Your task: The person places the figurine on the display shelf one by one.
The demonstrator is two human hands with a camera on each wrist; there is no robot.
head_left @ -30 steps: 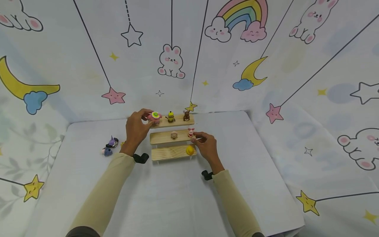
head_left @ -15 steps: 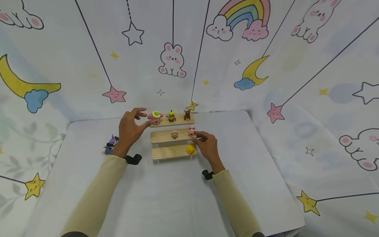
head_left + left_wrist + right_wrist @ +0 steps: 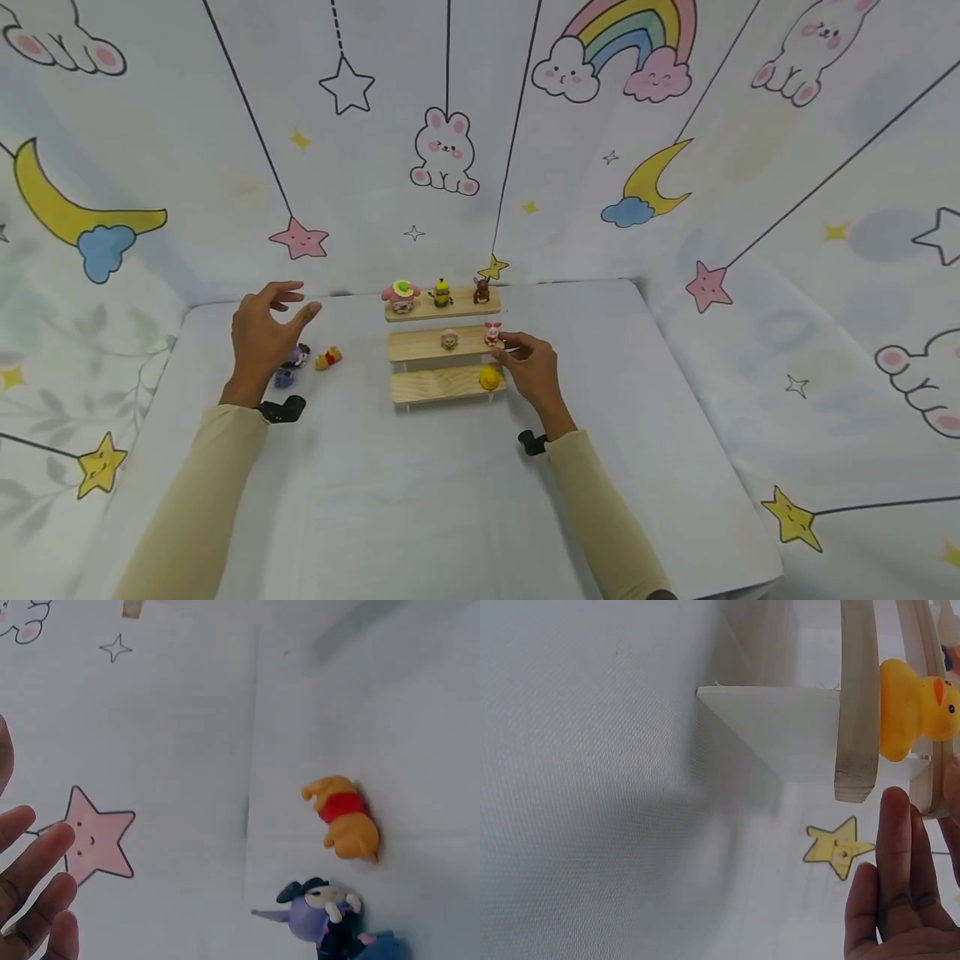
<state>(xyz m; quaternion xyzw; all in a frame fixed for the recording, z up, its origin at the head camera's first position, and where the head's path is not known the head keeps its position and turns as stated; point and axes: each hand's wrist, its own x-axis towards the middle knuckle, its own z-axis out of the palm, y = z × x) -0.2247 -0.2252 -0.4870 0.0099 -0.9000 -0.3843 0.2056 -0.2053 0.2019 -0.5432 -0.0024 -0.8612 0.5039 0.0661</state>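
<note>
As I monitored the station remotely, the white-covered tabletop presented the largest work surface. Next in size, a three-tier wooden stand stood toward its far side. The left grip was open: thumb and fingers were parted, with nothing between them. It hung left of the stand, well apart from it. The right grip was at the stand's right end, with thumb and fingertips at a small pink-eared figure on the middle tier; I could not tell whether they pinched it or merely touched it.

The governing relation, in my judgement, was that of the left grip to an orange bear figure. The bear lay down on the tabletop, rightward of the left fingertips and nearer the person. Its long axis ran obliquely in the head view, from near left to far right. The left grip was the nearer of the two. A purple figure and a blue figure lay close together left of the bear, partly covered by the left grip in the head view.

At the smallest scale, I checked for brands, labels and writing; none could be read.
</note>
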